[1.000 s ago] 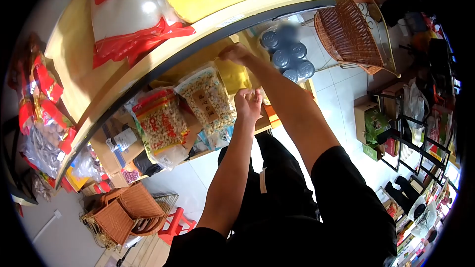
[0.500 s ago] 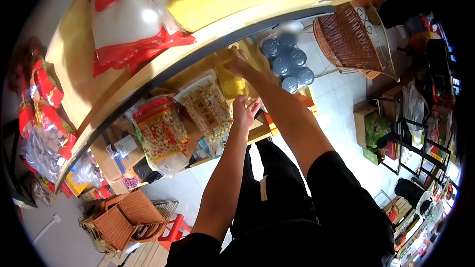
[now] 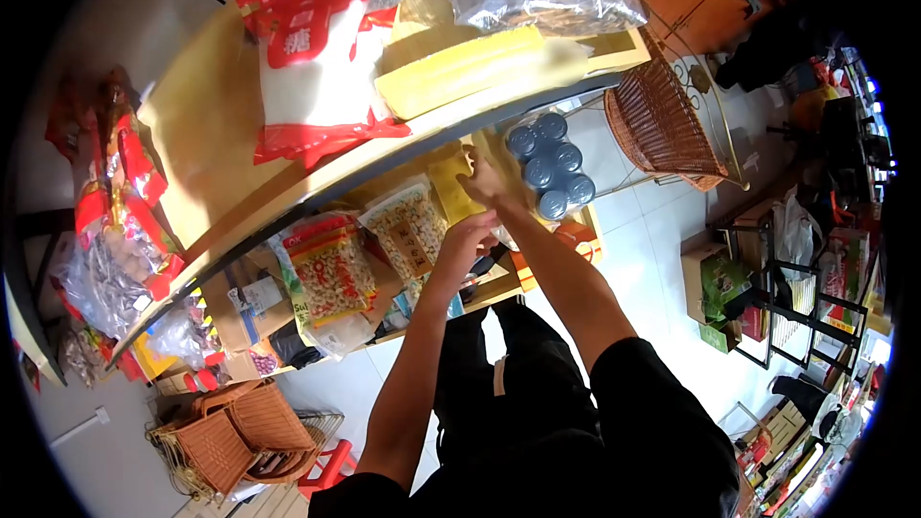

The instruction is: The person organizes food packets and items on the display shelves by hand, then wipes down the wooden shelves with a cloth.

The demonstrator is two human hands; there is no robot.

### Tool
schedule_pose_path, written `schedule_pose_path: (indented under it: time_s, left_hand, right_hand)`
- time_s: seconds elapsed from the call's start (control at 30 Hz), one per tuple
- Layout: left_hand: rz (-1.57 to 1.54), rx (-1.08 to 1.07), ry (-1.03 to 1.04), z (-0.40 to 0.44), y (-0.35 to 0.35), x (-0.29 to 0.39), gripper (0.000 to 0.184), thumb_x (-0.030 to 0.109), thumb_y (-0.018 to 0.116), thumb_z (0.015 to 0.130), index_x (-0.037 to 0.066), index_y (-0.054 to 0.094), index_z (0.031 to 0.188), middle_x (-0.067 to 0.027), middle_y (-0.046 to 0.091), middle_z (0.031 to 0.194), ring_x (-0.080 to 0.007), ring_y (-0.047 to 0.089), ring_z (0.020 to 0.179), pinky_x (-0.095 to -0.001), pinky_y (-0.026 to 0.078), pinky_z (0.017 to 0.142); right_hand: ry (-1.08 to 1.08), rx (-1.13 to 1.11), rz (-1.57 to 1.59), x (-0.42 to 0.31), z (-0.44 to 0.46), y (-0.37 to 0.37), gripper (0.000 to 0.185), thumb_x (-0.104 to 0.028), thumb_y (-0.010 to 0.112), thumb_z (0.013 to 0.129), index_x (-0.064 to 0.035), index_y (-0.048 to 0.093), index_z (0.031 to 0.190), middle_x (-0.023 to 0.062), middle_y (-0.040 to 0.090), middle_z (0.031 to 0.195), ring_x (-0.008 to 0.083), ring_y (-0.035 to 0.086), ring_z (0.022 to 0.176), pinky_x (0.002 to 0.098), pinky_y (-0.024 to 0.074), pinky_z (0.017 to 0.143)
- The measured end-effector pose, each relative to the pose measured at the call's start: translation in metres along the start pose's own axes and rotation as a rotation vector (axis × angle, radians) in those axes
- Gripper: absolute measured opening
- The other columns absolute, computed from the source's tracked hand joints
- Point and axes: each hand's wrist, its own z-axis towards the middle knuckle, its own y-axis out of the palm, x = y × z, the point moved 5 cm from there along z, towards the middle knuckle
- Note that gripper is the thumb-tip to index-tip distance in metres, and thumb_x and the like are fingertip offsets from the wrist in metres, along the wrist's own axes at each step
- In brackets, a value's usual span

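Observation:
My right hand [image 3: 485, 180] reaches into the lower shelf at the far edge of a flat yellow packet [image 3: 451, 188]. Its fingers are bent round that edge, with the grip partly hidden. Just below, my left hand [image 3: 467, 236] is loosely curled with its fingers apart, close to my right wrist, and nothing shows in it. Left of the packet lies a clear bag of mixed nuts or snacks [image 3: 405, 230] with a brown label. Farther left is a red-and-yellow bag of peanut-like pieces [image 3: 331, 269]. Shrink-wrapped dark cans [image 3: 552, 163] stand to the right.
The upper shelf overhangs my hands, holding a red-and-white sugar bag [image 3: 317, 58], a yellow folded bundle [image 3: 470, 72] and a clear bag [image 3: 537, 5]. Wicker baskets stand at right [image 3: 662, 120] and lower left [image 3: 230, 441]. A cardboard box [image 3: 245, 297] sits left on the lower shelf.
The view has shifted, showing more of the upper shelf. My left hand's fingers, spread before, are now more curled and nearer my right wrist. My right hand remains by the yellow packet.

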Motion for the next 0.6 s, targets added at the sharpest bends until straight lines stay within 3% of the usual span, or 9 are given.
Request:
schedule_pose_path:
  time_s: [0.03,0.07,0.13,0.2,0.23,0.37,0.47,0.57,0.6]
  left_hand:
    - [0.105,-0.049,0.026,-0.012,0.000,0.017,0.040,0.022,0.050,0.096,0.005,0.056,0.132,-0.0046,0.065,0.116,-0.0143,0.062,0.092,-0.0270,0.048,0.081]
    - [0.205,-0.092,0.048,-0.028,0.000,0.032,0.039,0.019,0.051,0.096,0.004,0.056,0.132,-0.0059,0.065,0.116,-0.0136,0.061,0.094,-0.0267,0.048,0.082]
    - [0.225,-0.118,0.176,-0.060,-0.002,0.066,0.036,0.017,0.051,0.097,0.004,0.057,0.130,-0.0069,0.066,0.115,-0.0136,0.062,0.096,-0.0271,0.048,0.085]
    - [0.272,-0.123,0.308,-0.107,0.007,0.122,0.031,0.009,0.052,0.097,0.001,0.057,0.127,-0.0108,0.066,0.113,-0.0145,0.062,0.101,-0.0287,0.048,0.092]
    - [0.321,-0.162,0.587,-0.130,0.008,0.147,0.029,0.007,0.052,0.097,0.000,0.058,0.125,-0.0118,0.066,0.112,-0.0154,0.062,0.102,-0.0289,0.048,0.092]
    - [0.408,0.032,0.861,-0.238,0.036,0.240,0.030,0.003,0.053,0.082,-0.005,0.063,0.109,-0.0145,0.067,0.103,-0.0192,0.062,0.095,-0.0312,0.047,0.085]
    - [0.474,-0.161,1.294,-0.303,0.054,0.277,0.020,0.018,0.064,0.079,0.001,0.063,0.091,-0.0148,0.066,0.088,-0.0242,0.062,0.082,-0.0316,0.048,0.065]
    - [0.464,-0.333,1.441,-0.346,0.081,0.297,0.020,0.022,0.068,0.086,0.011,0.062,0.070,-0.0034,0.066,0.066,-0.0189,0.062,0.057,-0.0269,0.047,0.050]
    - [0.365,-0.330,1.487,-0.355,0.088,0.293,0.019,0.021,0.066,0.087,0.007,0.065,0.075,-0.0051,0.066,0.069,-0.0210,0.064,0.060,-0.0273,0.047,0.051]
  right_hand:
    - [-0.010,0.037,-0.025,-0.013,-0.009,-0.005,0.061,-0.014,0.070,0.080,-0.0043,0.045,0.135,0.0208,0.057,0.125,0.0352,0.056,0.115,0.0389,0.0452,0.098]
    - [-0.019,0.033,-0.027,-0.023,-0.024,-0.012,0.061,-0.014,0.070,0.080,-0.0043,0.045,0.135,0.0208,0.057,0.125,0.0352,0.056,0.115,0.0389,0.0452,0.098]
    - [-0.130,-0.021,0.213,-0.062,-0.070,-0.034,0.038,-0.002,0.064,0.084,-0.0015,0.056,0.121,0.0153,0.061,0.115,0.0242,0.060,0.106,0.0320,0.0475,0.091]
    - [-0.120,-0.017,0.708,-0.053,-0.110,-0.035,0.026,0.005,0.059,0.086,-0.0008,0.061,0.112,0.0089,0.062,0.104,0.0146,0.060,0.095,0.0270,0.0488,0.084]
    - [-0.101,-0.037,0.554,-0.058,-0.136,-0.046,0.024,0.003,0.059,0.087,-0.0002,0.061,0.111,0.0081,0.064,0.100,0.0140,0.061,0.092,0.0270,0.0494,0.081]
    - [0.082,-0.069,0.322,-0.048,-0.207,-0.077,0.017,-0.004,0.056,0.089,0.0022,0.063,0.104,0.0073,0.067,0.086,0.0137,0.063,0.083,0.0270,0.0501,0.075]
    - [0.175,-0.072,0.258,-0.020,-0.239,-0.080,0.019,-0.006,0.057,0.089,0.0021,0.063,0.105,0.0089,0.067,0.084,0.0150,0.064,0.078,0.0278,0.0501,0.071]
    - [0.101,-0.071,0.193,-0.019,-0.246,-0.079,0.017,-0.011,0.057,0.091,-0.0014,0.063,0.103,0.0050,0.064,0.075,0.0133,0.059,0.067,0.0269,0.0471,0.064]
    - [0.094,-0.085,0.184,-0.026,-0.245,-0.081,0.017,-0.011,0.057,0.091,-0.0014,0.063,0.103,0.0050,0.064,0.075,0.0133,0.059,0.067,0.0269,0.0471,0.064]
